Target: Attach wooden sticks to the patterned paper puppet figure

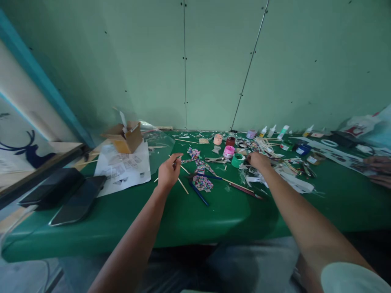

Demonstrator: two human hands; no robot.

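Note:
My left hand [168,174] is raised over the left part of the table, its fingers pinched on a small dark thing too small to name. Right of it lies a flat figure covered in multicoloured bits [200,166]. Across the figure's lower part rest blue-handled pliers [198,191], their handles spread. My right hand [258,160] reaches down beside a green paint jar [237,160], at a heap of paper scraps [255,177]. Its fingers are curled, and whatever lies between them is hidden. A pink paint jar [229,151] and a silver metal tool [215,160] lie between the hands.
A cardboard box [126,137] stands on a printed sheet [122,165] at left, near a dark phone-like slab [77,201]. Thin sticks [183,186] and a paintbrush [244,189] lie on the green table [189,228]. Glue bottles [271,131] stand behind. Another person's hand [378,169] is at far right.

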